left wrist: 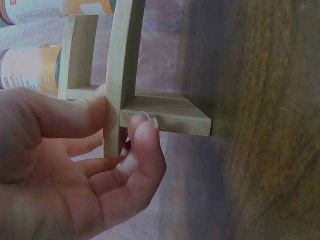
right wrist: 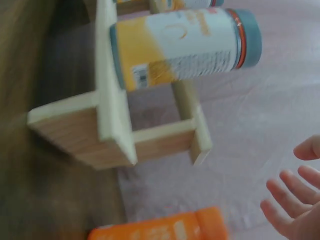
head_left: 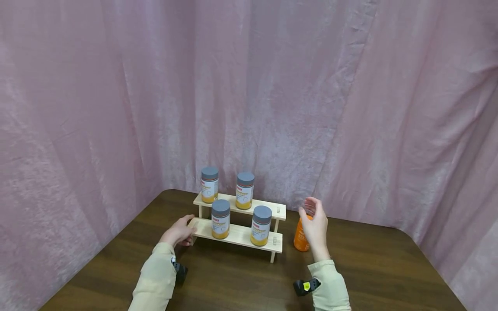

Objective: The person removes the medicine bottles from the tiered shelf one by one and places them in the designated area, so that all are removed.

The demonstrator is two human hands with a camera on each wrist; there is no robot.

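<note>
A two-tier wooden display rack (head_left: 239,234) stands on the table, seen in all three views. My left hand (head_left: 180,232) grips the left end of its lower board. In the left wrist view the thumb (left wrist: 75,117) lies on the board's upper face, and the other fingers curl beneath, by the leg. Beyond the rack's right end, an orange bottle (head_left: 300,239) stands upright. My right hand (head_left: 316,226) hovers beside its top, partly hiding it. The right wrist view shows those fingers (right wrist: 290,200) spread and apart from the bottle (right wrist: 165,229), holding nothing.
Two grey-lidded jars (head_left: 244,192) stand on the rack's upper board. Two matching jars (head_left: 260,226) stand on the lower board, close to both hands. Pink curtains (head_left: 249,95) hang behind the dark wooden table (head_left: 373,259).
</note>
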